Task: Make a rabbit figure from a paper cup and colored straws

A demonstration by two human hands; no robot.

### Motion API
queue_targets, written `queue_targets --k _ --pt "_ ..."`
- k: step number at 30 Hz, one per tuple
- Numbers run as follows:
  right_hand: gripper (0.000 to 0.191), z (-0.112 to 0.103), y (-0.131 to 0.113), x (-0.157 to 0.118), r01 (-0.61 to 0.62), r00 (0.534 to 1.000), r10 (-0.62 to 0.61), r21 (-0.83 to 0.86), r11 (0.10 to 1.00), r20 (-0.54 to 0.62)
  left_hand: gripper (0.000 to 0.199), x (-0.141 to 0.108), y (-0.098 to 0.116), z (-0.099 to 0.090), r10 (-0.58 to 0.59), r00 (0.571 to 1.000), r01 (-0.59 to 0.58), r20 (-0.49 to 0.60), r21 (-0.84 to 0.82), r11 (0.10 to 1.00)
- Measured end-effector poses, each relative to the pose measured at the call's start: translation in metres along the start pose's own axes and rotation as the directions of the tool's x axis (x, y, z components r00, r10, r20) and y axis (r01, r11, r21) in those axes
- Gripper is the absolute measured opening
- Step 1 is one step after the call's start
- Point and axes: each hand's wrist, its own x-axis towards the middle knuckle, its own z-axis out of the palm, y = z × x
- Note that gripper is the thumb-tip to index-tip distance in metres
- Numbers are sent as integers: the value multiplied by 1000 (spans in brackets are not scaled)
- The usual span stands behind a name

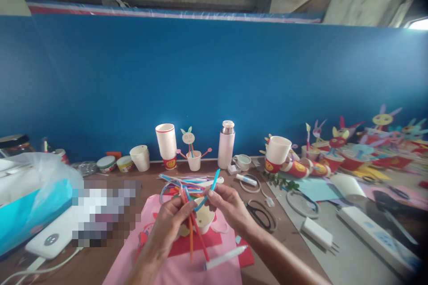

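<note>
In front of me my left hand (179, 213) pinches a small bunch of straws near its top. An orange straw (191, 240) and a red straw (201, 241) hang down from those fingers. A bent blue straw (216, 180) runs between both hands, its upper end pointing up to the right. My right hand (227, 202) is closed around that blue straw with thumb and fingers. Just behind the hands stands a white paper cup (204, 217), partly hidden by them. Below lies pink paper (163, 265) with red paper (214, 241) and a white marker (225, 257) on it.
A heap of loose straws (200, 181) lies behind the cup. Stacked paper cups (166, 142), a finished cup figure (194, 160) and a pink thermos (226, 147) line the blue partition. Scissors (259, 214) lie right, near a power strip (371, 236); a power bank (51, 239) is left.
</note>
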Motion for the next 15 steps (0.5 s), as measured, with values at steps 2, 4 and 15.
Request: queue_targets --k 2,4,15 --pt "35 -2 0 1 -11 999 12 20 1000 -32 34 -1 2 0 23 999 -24 -35 -22 999" --pt "34 -4 2 2 -31 999 33 53 998 -33 31 -2 4 0 29 998 -31 -62 -39 999" --pt "30 -4 9 2 -164 986 154 222 961 62 22 -5 8 -6 70 997 -72 -15 -104 992"
